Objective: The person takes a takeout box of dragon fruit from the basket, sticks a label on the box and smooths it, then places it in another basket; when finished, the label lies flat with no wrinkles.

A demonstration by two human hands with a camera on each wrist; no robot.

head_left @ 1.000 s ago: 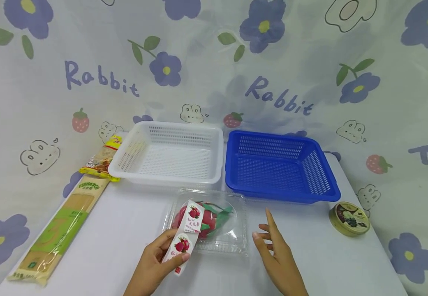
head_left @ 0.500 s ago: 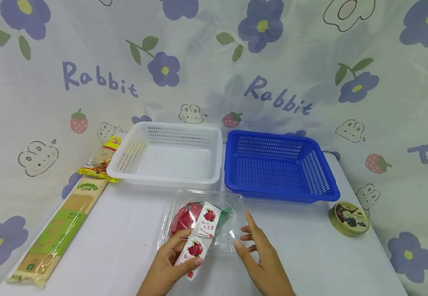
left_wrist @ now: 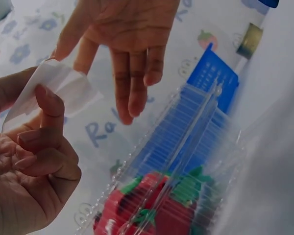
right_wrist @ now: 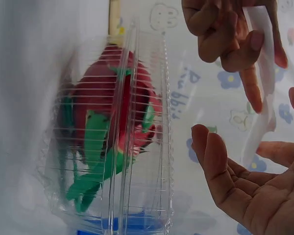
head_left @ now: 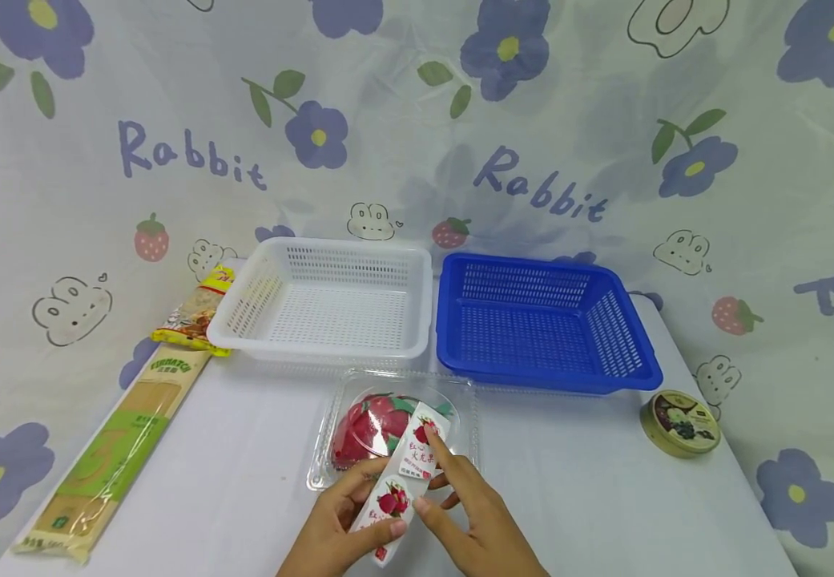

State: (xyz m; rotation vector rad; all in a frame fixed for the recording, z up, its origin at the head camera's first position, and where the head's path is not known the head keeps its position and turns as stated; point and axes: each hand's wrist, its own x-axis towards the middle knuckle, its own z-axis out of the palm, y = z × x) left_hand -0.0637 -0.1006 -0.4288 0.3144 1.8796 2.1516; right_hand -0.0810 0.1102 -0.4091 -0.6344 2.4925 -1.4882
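Observation:
My left hand (head_left: 337,525) pinches a white strip of two labels (head_left: 415,458) printed with red dragon fruit, thumb on its front. From the right, my right hand (head_left: 477,513) reaches to the strip, its index fingertip over the upper label and its thumb close to the edge. The left wrist view shows the strip's plain back (left_wrist: 63,88), with the right hand's other fingers (left_wrist: 137,83) hanging loosely. Behind the hands stands a clear plastic clamshell box (head_left: 463,401) containing a red dragon fruit (head_left: 366,433) with green leaf tips; the strip hides part of both.
At the back, a white basket (head_left: 344,349) stands beside a blue basket (head_left: 532,370). A yellow food packet (head_left: 196,316) and a long pack of noodles (head_left: 117,449) lie at the left. On the right is a round gold tin (head_left: 679,425).
The left hand has carried the label strip rightward across the front of the box. The right hand has moved left until its fingers meet the strip.

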